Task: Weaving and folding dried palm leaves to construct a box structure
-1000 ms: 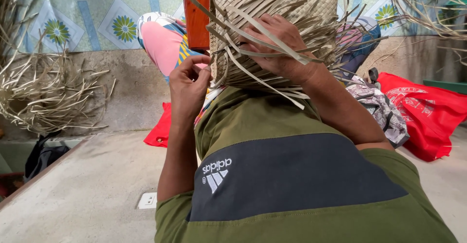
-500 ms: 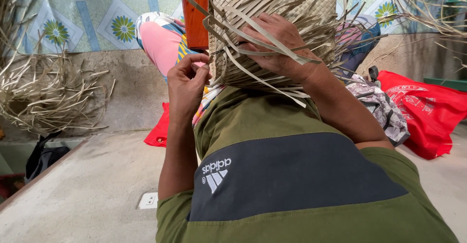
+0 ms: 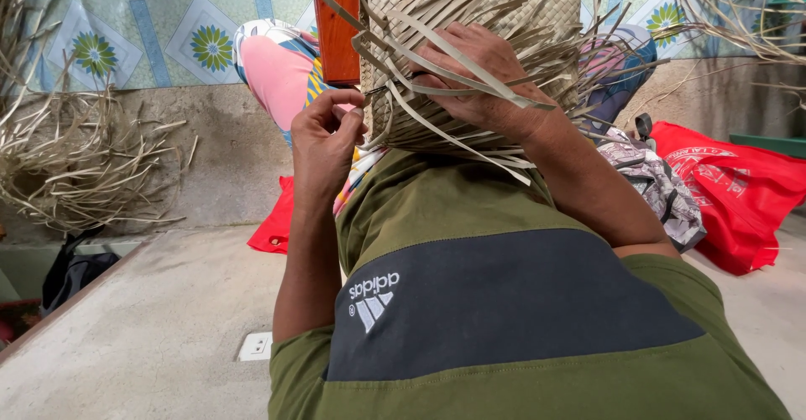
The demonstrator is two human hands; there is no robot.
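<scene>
A woven straw mat piece with many loose dry strips hanging from its edge rests against my raised knees. My right hand lies flat on the weave, fingers spread over several strips and pressing them down. My left hand is at the left edge of the weave, thumb and fingers pinched on one thin strip. My olive and dark grey shirt fills the lower middle of the view.
A pile of loose dry straw lies at the left against a low concrete wall. Red plastic bags sit at right, another red bag under my left arm. A black bag lies at lower left. A white socket plate is in the floor.
My left hand has closed in on the weave's left edge and pinched a strip. My right hand stays pressed on the weave.
</scene>
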